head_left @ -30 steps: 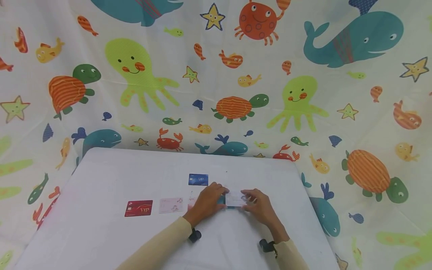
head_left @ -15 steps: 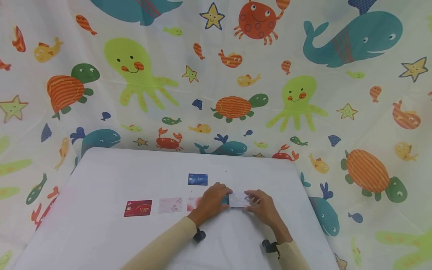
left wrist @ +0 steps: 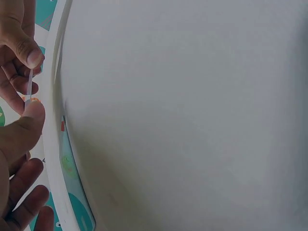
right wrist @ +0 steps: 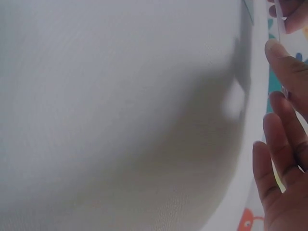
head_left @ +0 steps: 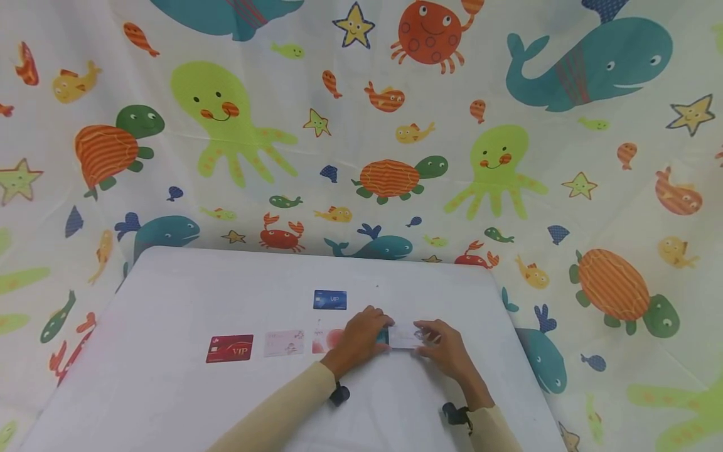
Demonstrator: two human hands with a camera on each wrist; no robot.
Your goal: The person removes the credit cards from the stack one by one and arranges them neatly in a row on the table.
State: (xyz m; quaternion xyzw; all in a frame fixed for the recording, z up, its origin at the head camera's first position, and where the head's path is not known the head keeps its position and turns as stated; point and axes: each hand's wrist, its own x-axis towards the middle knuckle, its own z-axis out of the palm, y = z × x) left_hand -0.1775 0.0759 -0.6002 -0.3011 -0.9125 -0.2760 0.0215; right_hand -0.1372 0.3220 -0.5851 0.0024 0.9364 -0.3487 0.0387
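My left hand [head_left: 361, 336] and right hand [head_left: 446, 350] pinch opposite ends of a pale white card [head_left: 403, 337], right of the table's middle. In the left wrist view, the left hand [left wrist: 21, 144] has its thumb on the thin card edge [left wrist: 30, 84], its other fingers spread loosely. Its opposite end is pinched by the right hand [right wrist: 288, 110], seen in the right wrist view. A teal patch [head_left: 383, 336] shows beside the left fingers; whether it is a second card I cannot tell. Partly behind the left hand lies a white card with red-pink circles [head_left: 324, 341].
Further left on the white table [head_left: 169, 402] lie a pale pink card [head_left: 284, 343] and a red VIP card [head_left: 230, 348]. Behind the row lies a blue VIP card [head_left: 330, 300]. A curtain [head_left: 350, 75] printed with sea animals hangs behind the table.
Both hands have shifted slightly to the right with the white card between them. More of the circle-printed card now shows left of the left hand. The other cards lie as before.
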